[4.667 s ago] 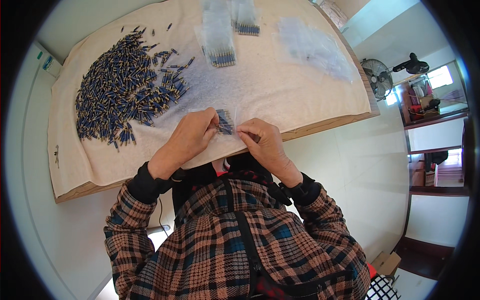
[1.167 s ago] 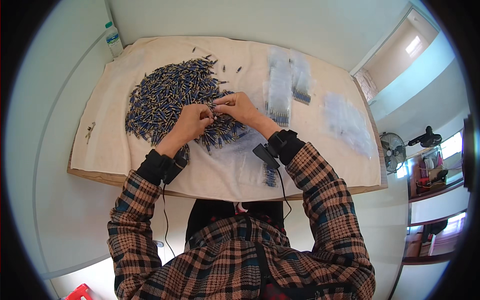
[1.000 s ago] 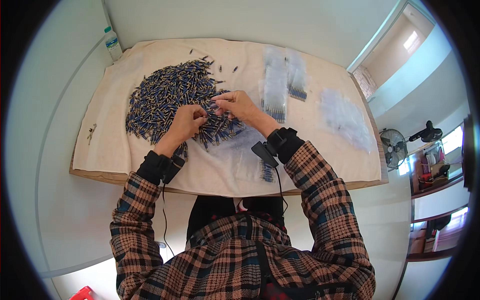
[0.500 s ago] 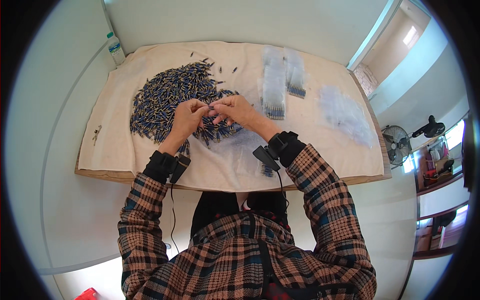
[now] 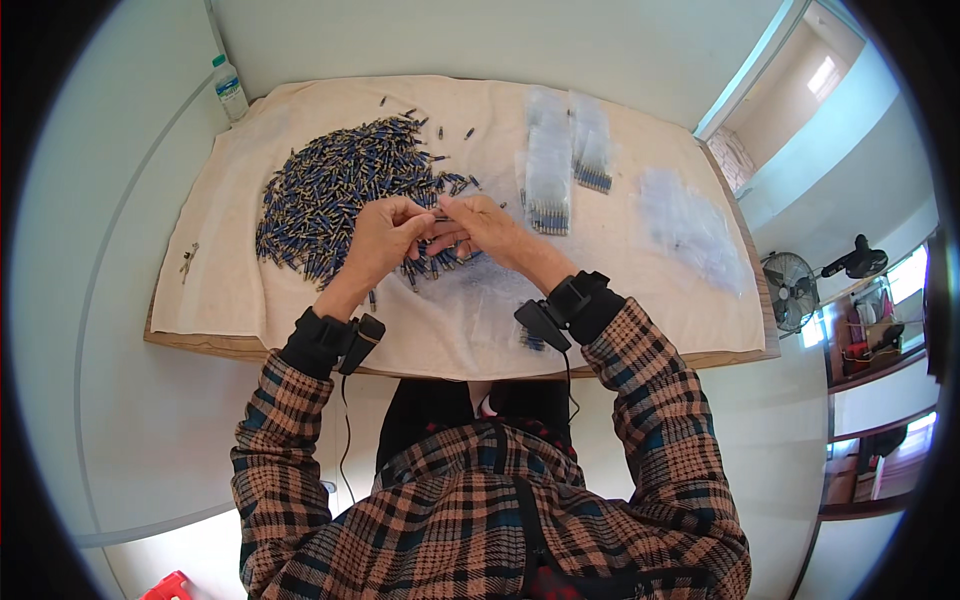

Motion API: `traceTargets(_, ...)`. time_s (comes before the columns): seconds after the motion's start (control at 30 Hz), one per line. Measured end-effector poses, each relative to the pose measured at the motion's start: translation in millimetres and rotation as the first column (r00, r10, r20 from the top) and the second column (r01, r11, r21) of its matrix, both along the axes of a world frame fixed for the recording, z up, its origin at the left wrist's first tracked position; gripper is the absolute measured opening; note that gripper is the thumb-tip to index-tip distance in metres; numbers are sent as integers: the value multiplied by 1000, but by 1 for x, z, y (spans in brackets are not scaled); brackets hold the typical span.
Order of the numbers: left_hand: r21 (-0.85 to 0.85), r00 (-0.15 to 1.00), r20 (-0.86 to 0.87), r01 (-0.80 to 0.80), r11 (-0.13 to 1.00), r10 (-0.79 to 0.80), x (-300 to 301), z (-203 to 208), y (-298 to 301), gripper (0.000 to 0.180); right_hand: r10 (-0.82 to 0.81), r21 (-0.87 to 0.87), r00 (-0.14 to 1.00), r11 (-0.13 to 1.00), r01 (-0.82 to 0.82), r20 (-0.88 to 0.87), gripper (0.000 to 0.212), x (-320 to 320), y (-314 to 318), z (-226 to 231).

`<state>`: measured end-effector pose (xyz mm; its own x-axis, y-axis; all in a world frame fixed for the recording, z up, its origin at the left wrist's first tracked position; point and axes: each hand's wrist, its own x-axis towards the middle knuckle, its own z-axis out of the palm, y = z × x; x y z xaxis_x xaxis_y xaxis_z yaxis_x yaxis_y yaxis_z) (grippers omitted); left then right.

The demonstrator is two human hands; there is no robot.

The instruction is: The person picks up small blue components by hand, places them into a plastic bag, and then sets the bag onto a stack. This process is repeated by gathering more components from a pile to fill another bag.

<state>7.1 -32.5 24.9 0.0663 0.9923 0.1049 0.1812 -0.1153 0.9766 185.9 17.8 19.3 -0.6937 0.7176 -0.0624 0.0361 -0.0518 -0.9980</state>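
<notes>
In front of a large pile of small slim blue-and-gold cylindrical pieces (image 5: 335, 190), my two hands meet fingertip to fingertip. My left hand (image 5: 385, 235) is closed, thumb and fingers pinching one small slim piece (image 5: 439, 214), mostly hidden by the fingers. My right hand (image 5: 482, 230) pinches at the same piece from the other side, its lower fingers curled below. Loose pieces lie under and around both hands, at the pile's near right edge.
Clear plastic bags (image 5: 548, 180) holding rows of the pieces lie right of my hands, with another filled bag (image 5: 592, 150) beside them. Farther right is a stack of clear bags (image 5: 695, 230). A water bottle (image 5: 230, 90) stands at the far left corner; small metal bits (image 5: 188, 260) lie at left.
Both hands have shifted slightly right, still together at the fingertips. The right thumb and fingers have closed in nearer the left fingertips. The whole view has shifted slightly.
</notes>
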Motion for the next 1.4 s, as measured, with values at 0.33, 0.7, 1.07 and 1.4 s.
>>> traceTargets(0.33,-142,991,135,47,989,-27,18,2,-17,12,77,138,992,986,-90,98,48,22,-15,-2)
traceTargets(0.7,-106,964,124,250,963,-236,36,0,-44,8,66,3,990,998,-67,122,35,60,-61,18)
traceTargets(1.07,-162,889,290,410,898,-354,93,-15,-71,13,-458,-38,881,889,456,-120,14,116,-137,-8)
traceTargets(1.4,98,884,-337,376,921,-325,117,-42,-76,12,-725,40,685,684,728,-65,10,163,-179,-44)
